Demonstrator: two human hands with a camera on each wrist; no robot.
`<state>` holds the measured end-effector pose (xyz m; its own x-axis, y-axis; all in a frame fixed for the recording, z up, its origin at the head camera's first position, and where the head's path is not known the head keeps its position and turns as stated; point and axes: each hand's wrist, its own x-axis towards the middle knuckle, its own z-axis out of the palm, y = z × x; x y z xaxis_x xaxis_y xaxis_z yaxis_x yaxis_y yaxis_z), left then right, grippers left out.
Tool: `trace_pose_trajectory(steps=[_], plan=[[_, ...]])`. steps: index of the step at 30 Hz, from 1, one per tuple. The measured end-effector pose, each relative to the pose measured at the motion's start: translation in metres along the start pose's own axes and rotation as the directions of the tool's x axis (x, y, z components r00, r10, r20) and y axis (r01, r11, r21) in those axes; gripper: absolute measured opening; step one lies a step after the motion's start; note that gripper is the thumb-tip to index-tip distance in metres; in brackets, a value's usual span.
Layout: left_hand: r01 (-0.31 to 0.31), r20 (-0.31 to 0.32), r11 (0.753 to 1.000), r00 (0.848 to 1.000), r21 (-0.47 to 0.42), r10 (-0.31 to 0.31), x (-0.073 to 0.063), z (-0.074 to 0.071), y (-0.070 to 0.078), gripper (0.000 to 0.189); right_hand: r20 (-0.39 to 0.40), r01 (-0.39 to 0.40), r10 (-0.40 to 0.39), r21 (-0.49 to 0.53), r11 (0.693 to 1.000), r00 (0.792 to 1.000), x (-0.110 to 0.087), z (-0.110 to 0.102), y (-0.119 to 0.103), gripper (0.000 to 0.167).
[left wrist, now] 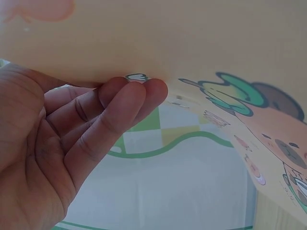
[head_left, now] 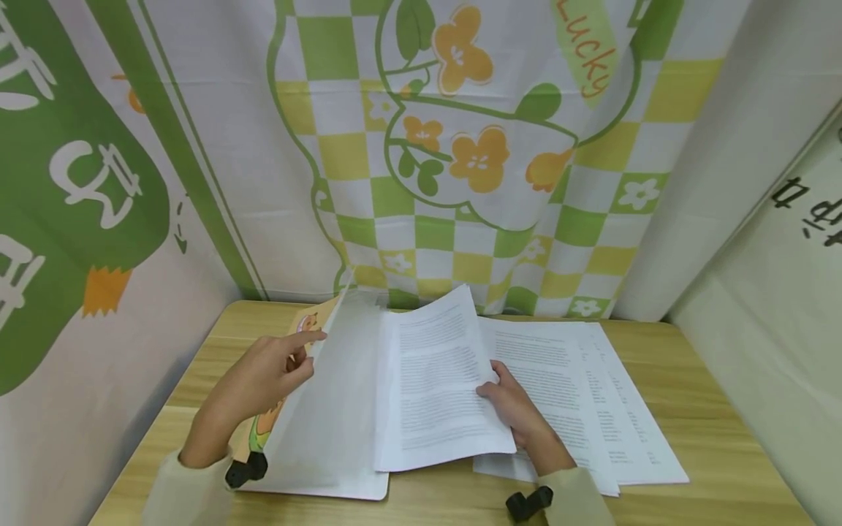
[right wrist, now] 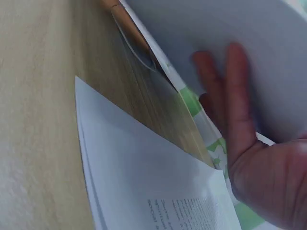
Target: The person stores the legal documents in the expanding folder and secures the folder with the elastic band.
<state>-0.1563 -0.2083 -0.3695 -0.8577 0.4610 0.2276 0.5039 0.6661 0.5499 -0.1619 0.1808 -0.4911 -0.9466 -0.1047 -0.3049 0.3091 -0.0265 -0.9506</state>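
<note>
A folder with a tan cartoon-printed cover (left wrist: 201, 43) stands partly opened at the left of the table, its pale inside (head_left: 329, 431) showing. My left hand (head_left: 272, 372) is at the printed outer face of the raised cover, fingertips touching it near the edge. In the left wrist view the fingers are lightly bent under a printed capybara-like figure. My right hand (head_left: 516, 409) grips some printed sheets (head_left: 437, 365) by their right edge, thumb on the front and fingers behind. These sheets are lifted at the right and overlap the folder's right side.
More printed sheets (head_left: 631, 424) lie fanned on the wooden table (head_left: 717, 438) at the right, partly under the lifted ones. A patterned green, yellow and white curtain (head_left: 454, 241) hangs behind the table. Fabric walls (head_left: 776, 329) close in both sides.
</note>
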Motion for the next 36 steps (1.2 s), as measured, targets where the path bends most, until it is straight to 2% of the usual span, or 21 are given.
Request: trace_pose_trajectory(steps=[5,12,18,24,36], plan=[[0.003,0.001,1.0,1.0,-0.001,-0.003,0.0,0.001,0.0,0.038,-0.059,0.015,-0.017,-0.026,1.0,0.998,0.002,-0.006,0.001,0.054],[0.003,0.002,1.0,1.0,0.0,-0.003,0.001,0.001,0.0,0.038,-0.035,0.036,-0.038,-0.041,0.999,0.999,0.001,-0.017,-0.006,0.059],[0.004,0.001,1.0,1.0,0.004,-0.004,0.002,0.0,0.0,0.038,-0.018,0.016,-0.017,-0.052,0.999,1.0,0.004,-0.023,-0.011,0.062],[0.0,-0.002,1.0,1.0,0.007,0.0,0.002,0.0,0.001,0.038,-0.009,0.015,-0.015,-0.041,0.999,1.0,0.004,-0.021,-0.009,0.058],[0.001,-0.007,1.0,1.0,0.01,-0.001,0.001,-0.001,-0.001,0.038,-0.057,0.029,-0.035,-0.11,0.994,0.998,-0.001,-0.014,-0.01,0.055]])
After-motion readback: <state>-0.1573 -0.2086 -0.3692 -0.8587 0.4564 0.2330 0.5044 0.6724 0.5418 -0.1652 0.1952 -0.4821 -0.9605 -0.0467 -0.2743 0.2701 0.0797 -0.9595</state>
